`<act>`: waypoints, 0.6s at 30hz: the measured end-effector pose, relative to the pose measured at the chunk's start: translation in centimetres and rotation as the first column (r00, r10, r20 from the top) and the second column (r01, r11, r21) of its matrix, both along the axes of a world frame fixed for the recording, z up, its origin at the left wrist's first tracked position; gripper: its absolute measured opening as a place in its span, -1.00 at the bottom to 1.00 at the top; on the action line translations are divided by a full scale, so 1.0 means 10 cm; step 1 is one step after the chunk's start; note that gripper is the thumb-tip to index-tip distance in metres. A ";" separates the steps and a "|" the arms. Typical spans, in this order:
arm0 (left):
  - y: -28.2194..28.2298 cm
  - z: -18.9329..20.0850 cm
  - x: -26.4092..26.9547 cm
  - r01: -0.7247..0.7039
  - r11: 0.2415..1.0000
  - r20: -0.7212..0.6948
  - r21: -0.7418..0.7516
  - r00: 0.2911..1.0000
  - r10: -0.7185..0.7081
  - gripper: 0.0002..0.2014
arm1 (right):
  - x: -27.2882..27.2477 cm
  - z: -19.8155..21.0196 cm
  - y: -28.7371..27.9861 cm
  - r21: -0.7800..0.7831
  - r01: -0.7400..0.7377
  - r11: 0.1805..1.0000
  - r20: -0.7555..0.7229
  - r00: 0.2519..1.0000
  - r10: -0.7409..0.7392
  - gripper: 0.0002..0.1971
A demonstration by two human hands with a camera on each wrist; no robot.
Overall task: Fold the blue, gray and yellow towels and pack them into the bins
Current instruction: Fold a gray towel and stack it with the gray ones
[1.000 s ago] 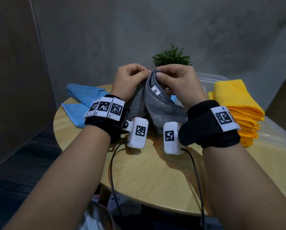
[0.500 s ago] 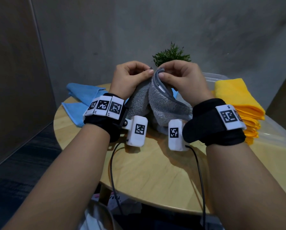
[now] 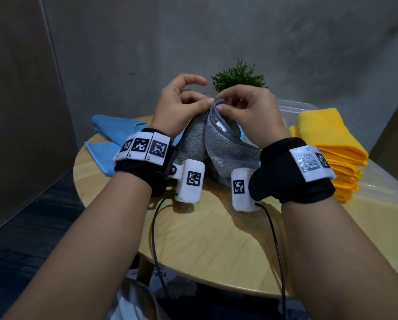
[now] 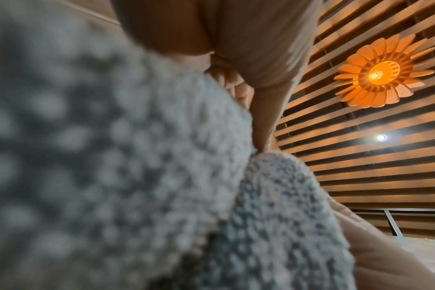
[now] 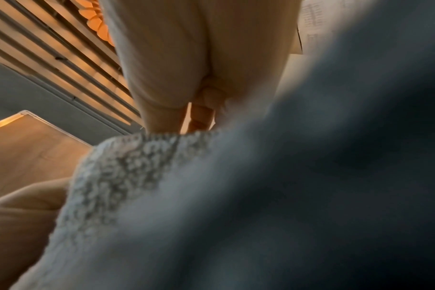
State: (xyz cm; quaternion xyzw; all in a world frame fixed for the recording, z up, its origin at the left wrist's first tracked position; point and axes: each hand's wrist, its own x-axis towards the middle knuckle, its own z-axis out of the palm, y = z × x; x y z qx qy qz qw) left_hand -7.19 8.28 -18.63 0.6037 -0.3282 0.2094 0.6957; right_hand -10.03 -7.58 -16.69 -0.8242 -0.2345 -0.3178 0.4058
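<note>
Both grips, left hand (image 3: 181, 105) and right hand (image 3: 251, 107), pinch the gray towel (image 3: 218, 144) at its raised top edge.

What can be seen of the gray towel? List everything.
The gray terry-cloth towel is soft, looped fabric with a stitched hem and a small white label near the top edge. It is bunched and partly folded, held up by its top corner above the round wooden table, with its lower part drooping onto the tabletop. The left hand and right hand both pinch that corner between thumb and fingers. How many layers it has cannot be told.
</note>
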 end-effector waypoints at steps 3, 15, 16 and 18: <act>0.00 0.00 0.01 0.044 0.999 -0.021 -0.020 0.999 -0.044 -0.75 | 0.03 0.01 -0.04 -0.042 0.050 0.998 0.059 0.997 -0.048 -0.89; -0.02 0.01 0.02 -0.024 0.998 0.021 0.059 1.000 0.023 -0.86 | -0.02 0.00 -0.04 -0.087 -0.077 0.993 -0.036 0.997 0.074 -0.90; -0.03 0.01 0.00 -0.009 0.998 0.024 0.066 1.000 0.008 -0.87 | -0.01 0.00 -0.04 -0.068 -0.081 0.994 -0.036 0.996 0.079 -0.90; -0.03 0.02 -0.04 0.037 0.996 0.031 0.078 0.999 -0.040 -0.90 | 0.02 0.00 -0.04 -0.011 -0.081 0.997 -0.021 0.997 0.081 -0.85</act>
